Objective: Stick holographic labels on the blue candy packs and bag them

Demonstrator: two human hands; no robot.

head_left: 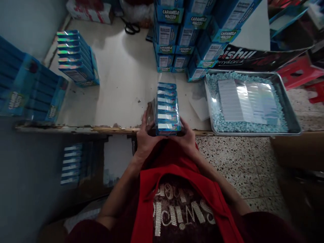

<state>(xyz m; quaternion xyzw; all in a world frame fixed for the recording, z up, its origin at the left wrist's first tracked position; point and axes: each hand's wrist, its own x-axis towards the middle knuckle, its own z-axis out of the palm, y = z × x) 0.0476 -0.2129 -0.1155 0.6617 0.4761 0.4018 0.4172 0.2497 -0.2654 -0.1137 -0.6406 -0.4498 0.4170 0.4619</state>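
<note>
A blue display box of candy packs [167, 107] stands in front of me at the table's front edge. Its packs form a row running away from me, and clear plastic seems to cover it. My left hand [144, 143] grips the near left side, thumb along the near end and fingers beside a crumpled brownish piece [150, 113]. From the right, my right hand [186, 140] closes on the same box, its thumb also at the near end. The fingertips of both hands are partly hidden by the box.
Stacked candy boxes [165, 49] rise at the back. A metal tray [295, 118] of light-blue pellets, with a clear-wrapped stack of white strips [227, 101] on them, sits right. More boxes [76, 59] stand left. Black scissors [132, 28] lie behind; a lower box [71, 163] shows below the table.
</note>
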